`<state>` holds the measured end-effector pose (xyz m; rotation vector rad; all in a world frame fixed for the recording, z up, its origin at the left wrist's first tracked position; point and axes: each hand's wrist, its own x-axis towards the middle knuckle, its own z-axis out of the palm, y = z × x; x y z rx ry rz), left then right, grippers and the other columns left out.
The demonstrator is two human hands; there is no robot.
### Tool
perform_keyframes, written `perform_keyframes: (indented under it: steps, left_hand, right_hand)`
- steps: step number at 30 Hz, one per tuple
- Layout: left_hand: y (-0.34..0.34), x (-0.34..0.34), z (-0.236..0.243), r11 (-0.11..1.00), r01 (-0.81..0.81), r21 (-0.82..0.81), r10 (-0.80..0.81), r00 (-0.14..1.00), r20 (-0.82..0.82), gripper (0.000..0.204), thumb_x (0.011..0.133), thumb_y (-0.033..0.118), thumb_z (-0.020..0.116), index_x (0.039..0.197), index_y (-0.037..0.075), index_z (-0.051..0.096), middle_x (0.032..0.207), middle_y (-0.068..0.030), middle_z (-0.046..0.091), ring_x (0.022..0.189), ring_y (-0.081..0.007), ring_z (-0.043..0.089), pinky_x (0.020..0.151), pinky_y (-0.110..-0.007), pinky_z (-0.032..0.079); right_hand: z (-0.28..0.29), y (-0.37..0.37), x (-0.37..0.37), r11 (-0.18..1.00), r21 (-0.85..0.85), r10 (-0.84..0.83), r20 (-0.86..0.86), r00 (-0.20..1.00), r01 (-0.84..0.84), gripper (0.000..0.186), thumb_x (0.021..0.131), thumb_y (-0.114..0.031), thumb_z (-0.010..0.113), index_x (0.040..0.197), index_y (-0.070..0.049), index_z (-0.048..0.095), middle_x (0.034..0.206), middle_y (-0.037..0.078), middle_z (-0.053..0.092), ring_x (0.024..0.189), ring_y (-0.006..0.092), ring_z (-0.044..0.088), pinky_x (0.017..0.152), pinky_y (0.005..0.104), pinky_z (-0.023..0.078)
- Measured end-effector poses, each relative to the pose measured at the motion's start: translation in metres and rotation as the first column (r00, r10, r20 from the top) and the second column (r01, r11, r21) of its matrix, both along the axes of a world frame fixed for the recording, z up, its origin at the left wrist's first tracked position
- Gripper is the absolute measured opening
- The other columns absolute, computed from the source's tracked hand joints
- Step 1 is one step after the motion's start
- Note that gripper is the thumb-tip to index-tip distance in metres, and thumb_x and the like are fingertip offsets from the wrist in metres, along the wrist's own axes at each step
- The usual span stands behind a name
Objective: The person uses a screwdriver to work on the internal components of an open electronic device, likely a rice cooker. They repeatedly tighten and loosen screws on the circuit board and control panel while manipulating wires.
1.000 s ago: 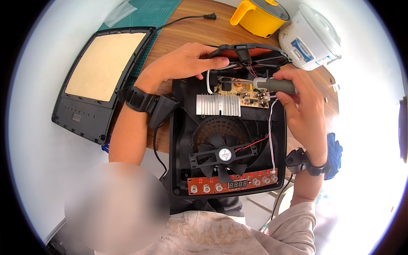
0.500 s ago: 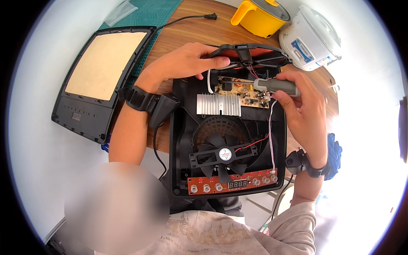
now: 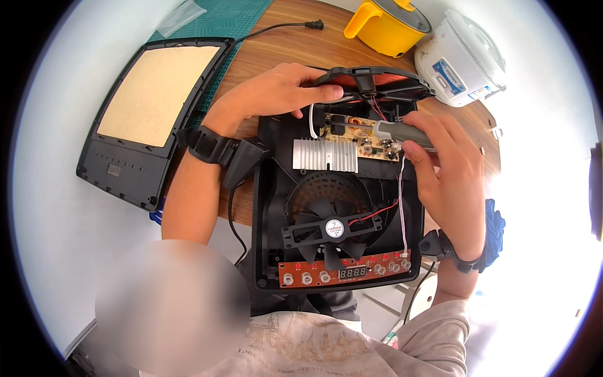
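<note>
An opened black appliance housing (image 3: pixel 267 213) holds a circuit board (image 3: pixel 370 147) with an aluminium heatsink (image 3: pixel 323 156), a black fan (image 3: pixel 320 210) and an orange control board (image 3: pixel 301 270). My left hand (image 3: pixel 279 94) grips the black coil frame (image 3: pixel 364 81), raised at the housing's back edge, with the thumb pressed on it. My right hand (image 3: pixel 449 173) grips a grey-handled screwdriver (image 3: pixel 408 133), held sideways over the board with its shaft pointing left; its tip is too small to make out. A white cable and thin red wires run beside the board.
On the wooden table (image 3: pixel 251 53) stand a yellow pot (image 3: pixel 383 34) and a white cooker (image 3: pixel 458 66). A black cover with a beige sheet (image 3: pixel 154 94) lies left on a green mat (image 3: pixel 232 16), near a plug (image 3: pixel 314 25). A blue bunched item (image 3: pixel 493 232) is at right.
My right hand and the screwdriver have shifted slightly down and right, with the handle tilted more. The housing and the coil frame have moved very slightly right.
</note>
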<state>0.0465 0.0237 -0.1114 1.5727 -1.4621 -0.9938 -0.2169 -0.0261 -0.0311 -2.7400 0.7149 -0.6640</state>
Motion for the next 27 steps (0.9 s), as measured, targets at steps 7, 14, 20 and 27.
perform_keyframes:
  steps: [7,14,20,27]
  left_hand:
    - [-0.005,0.004,-0.008,1.000,0.004,0.015,-0.004,0.999,-0.038,0.053,0.092,0.052,0.068,0.109,0.002,0.071,0.083,-0.0031,0.059,0.071,-0.0110,0.057,0.059,-0.025,0.051]
    - [-0.002,0.005,-0.007,0.998,0.054,-0.040,-0.054,0.998,0.012,0.062,0.093,0.061,0.061,0.115,0.004,0.070,0.074,-0.0023,0.056,0.063,-0.0127,0.056,0.057,-0.028,0.051]
    - [0.002,0.003,-0.001,0.999,0.043,-0.018,-0.043,0.999,0.022,0.060,0.093,0.059,0.061,0.117,0.004,0.070,0.082,-0.0045,0.063,0.067,-0.0133,0.058,0.058,-0.028,0.052]
    - [0.001,0.004,-0.001,0.998,0.054,-0.038,-0.054,0.999,-0.004,0.056,0.094,0.055,0.063,0.117,0.005,0.071,0.081,-0.0040,0.064,0.067,-0.0130,0.059,0.058,-0.028,0.053]
  right_hand:
    - [0.015,0.016,0.017,0.981,-0.174,0.060,-0.132,0.989,-0.082,0.021,0.087,-0.005,0.069,0.106,-0.007,0.062,0.093,0.014,0.058,0.073,0.0366,0.063,0.061,0.0422,0.051]
    - [0.018,0.019,0.048,0.980,-0.150,0.105,-0.154,0.983,-0.128,0.018,0.091,-0.019,0.069,0.103,-0.006,0.063,0.092,0.014,0.061,0.075,0.0349,0.062,0.065,0.0416,0.049]
    - [0.008,0.022,0.054,0.945,-0.315,0.006,-0.266,0.964,-0.092,0.020,0.094,-0.023,0.068,0.101,-0.006,0.060,0.084,0.012,0.060,0.067,0.0347,0.062,0.056,0.0418,0.048]
    - [0.009,0.017,0.055,0.938,-0.311,0.082,-0.221,0.972,-0.150,0.016,0.094,-0.018,0.066,0.100,-0.006,0.058,0.087,0.014,0.061,0.070,0.0360,0.062,0.058,0.0430,0.050]
